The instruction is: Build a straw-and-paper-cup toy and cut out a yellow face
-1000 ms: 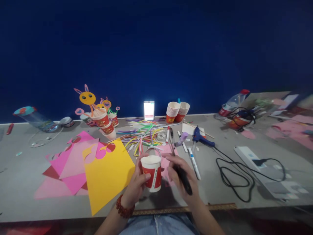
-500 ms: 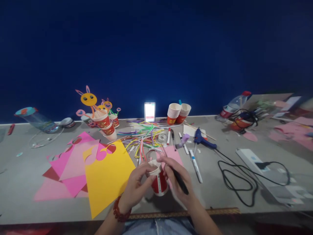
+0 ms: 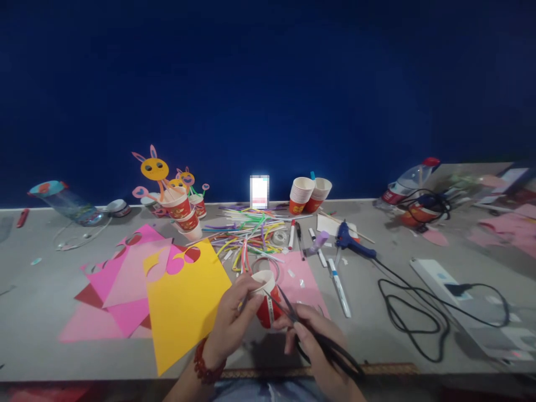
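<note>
A red and white paper cup [image 3: 264,312] stands tilted a little in front of me, its white rim facing up. My left hand [image 3: 238,304] grips the cup's rim from the left, thumb and fingers closed on it. In my right hand [image 3: 312,332] is a pair of scissors [image 3: 324,341] with black handles. The two blades are spread and point up and left, crossing in front of the cup near its rim. Whether a blade touches the cup I cannot tell.
A yellow sheet [image 3: 188,301] and pink sheets [image 3: 125,279] lie left. Coloured pipe cleaners [image 3: 247,229] spread behind the cup. Markers [image 3: 339,287], a blue glue gun [image 3: 354,243] and a power strip [image 3: 452,296] are on the right. Decorated cups [image 3: 180,209] and stacked cups [image 3: 301,195] stand at the back.
The scissors have turned in my right hand, and their blades have opened toward the cup. My right hand has moved back from the rim. My left hand still grips the cup.
</note>
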Tool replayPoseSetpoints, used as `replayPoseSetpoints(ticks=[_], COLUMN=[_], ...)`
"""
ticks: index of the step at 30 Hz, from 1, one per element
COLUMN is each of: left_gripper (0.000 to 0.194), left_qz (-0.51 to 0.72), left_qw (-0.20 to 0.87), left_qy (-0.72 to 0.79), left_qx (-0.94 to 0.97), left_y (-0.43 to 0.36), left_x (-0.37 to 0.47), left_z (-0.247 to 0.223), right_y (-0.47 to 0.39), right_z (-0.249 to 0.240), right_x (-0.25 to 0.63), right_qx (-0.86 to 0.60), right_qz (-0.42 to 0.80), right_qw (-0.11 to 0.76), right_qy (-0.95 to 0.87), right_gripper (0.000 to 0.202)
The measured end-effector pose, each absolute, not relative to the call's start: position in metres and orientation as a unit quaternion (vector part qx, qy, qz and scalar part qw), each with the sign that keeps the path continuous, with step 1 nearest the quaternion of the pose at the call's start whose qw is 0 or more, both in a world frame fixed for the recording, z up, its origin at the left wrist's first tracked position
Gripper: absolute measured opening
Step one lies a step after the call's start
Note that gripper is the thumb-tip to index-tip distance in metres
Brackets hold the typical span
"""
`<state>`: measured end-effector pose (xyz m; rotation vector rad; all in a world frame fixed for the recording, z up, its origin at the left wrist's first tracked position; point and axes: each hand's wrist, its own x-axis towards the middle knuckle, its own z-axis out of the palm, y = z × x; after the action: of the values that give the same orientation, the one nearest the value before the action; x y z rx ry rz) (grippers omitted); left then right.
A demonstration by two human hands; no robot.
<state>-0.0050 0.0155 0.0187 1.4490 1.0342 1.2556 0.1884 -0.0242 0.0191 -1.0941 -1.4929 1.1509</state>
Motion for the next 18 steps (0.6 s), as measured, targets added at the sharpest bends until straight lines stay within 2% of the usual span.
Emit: replayPoseSetpoints(ticks=[18], left_gripper=[0.011], left_qz=[0.551], left_qw=[0.514], left_qy=[0.422], left_qx=[0.504], left_y=[0.0125], left_x=[-0.002], left_z=[0.026], right_y=[-0.0256], right_z=[0.0245], right_x=[0.1905], right_qx=[-0.468], right_qz=[0.439], right_qw=[0.455], right_qy=[-0.617], right_gripper=[0.036])
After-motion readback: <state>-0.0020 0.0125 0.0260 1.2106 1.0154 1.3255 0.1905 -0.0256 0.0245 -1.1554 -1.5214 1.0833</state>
